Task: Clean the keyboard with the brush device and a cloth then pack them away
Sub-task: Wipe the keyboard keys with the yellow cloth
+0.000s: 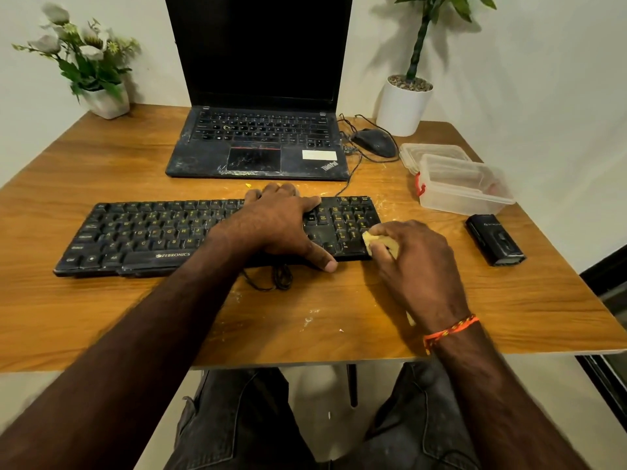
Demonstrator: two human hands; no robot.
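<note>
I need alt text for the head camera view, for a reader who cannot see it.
A person's right hand rubs a yellow cloth on the number pad of a black keyboard, while the left hand steadies it on a wooden table. Behind are a laptop, a mouse and a clear container.

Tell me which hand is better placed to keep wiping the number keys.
Right. The right hand already grips the yellow cloth against the keyboard's right end, beside the number keys. The left hand lies flat across the keyboard, steadying it, and holds no cloth.
</note>
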